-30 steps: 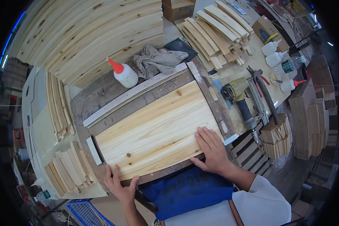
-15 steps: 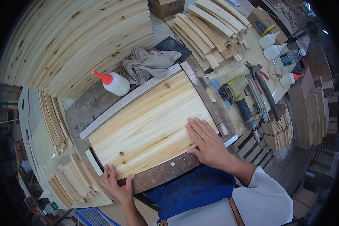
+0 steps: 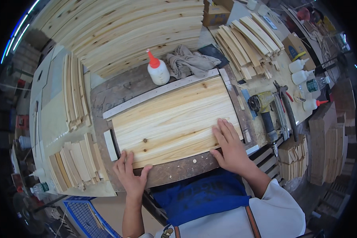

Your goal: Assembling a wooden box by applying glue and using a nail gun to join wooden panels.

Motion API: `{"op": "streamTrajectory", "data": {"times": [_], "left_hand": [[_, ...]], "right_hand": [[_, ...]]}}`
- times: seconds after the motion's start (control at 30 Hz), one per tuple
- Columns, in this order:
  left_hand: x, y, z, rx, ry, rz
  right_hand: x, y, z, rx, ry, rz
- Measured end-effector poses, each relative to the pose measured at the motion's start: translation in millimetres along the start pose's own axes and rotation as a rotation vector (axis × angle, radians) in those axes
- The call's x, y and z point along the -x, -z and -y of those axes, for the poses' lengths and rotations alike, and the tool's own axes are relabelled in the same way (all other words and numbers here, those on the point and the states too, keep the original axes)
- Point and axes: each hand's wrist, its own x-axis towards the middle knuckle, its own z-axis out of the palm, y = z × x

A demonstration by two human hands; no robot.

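A glued pine panel (image 3: 174, 121) is seen flat at the centre of the worktop (image 3: 119, 89), pressed by both hands. The left hand (image 3: 129, 176) is laid open at its 7 o'clock corner, the right hand (image 3: 230, 146) spread flat at 4 o'clock, nothing gripped. A glue bottle (image 3: 158, 70) is stood at 12 o'clock beside a rag (image 3: 188, 59); a nail gun (image 3: 263, 109) is laid at 3 o'clock.
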Motion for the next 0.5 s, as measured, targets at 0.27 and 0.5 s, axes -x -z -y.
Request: {"op": "streamTrajectory", "data": {"times": [0.27, 0.5], "left_hand": [[-0.2, -1.6, 2.8, 0.015, -0.057, -0.061], [-1.4, 1.4, 3.9, 0.07, -0.001, -0.081]], "right_hand": [[-147.2, 20.9, -44.6, 0.04, 0.038, -0.386], [-239.1, 13.2, -103.2, 0.1, -0.005, -0.292]]}}
